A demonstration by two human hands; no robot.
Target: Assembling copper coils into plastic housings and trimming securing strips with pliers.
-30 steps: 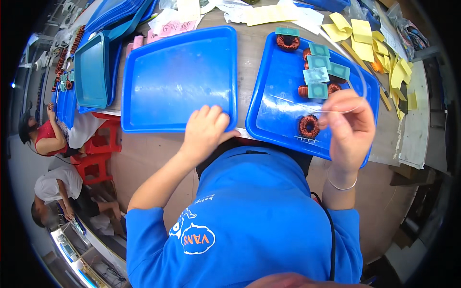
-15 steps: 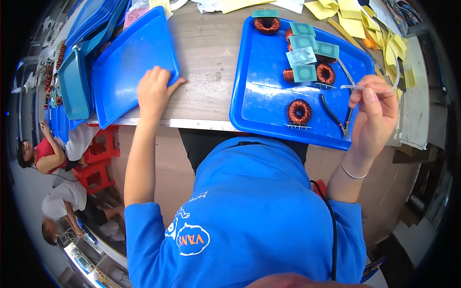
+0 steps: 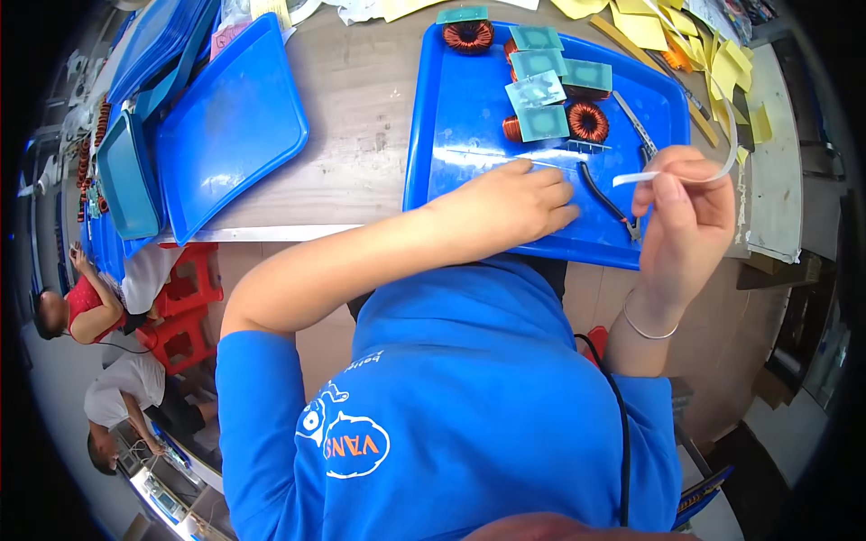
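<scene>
table: wood top with room to move between the two trays, its pale front edge close to the person's body
working tray: blue tray, seemingly partway through, some coils carded and one not; left forearm crosses its near left corner, right hand is by its right rim
other tray: blue tray tilted at the left, well apart from both hands
left hand: palm down over the near part of the working tray, fingers close together; cannot tell whether they hold anything
right hand: thumb and forefinger pinched on the white strip
green cards: six, on or over coils at the far side
pliers: black-handled, lying between the hands
uncarded coil: copper ring, just beside the cards
white strip: thin, free end over the tray, apparently touching no coil
</scene>
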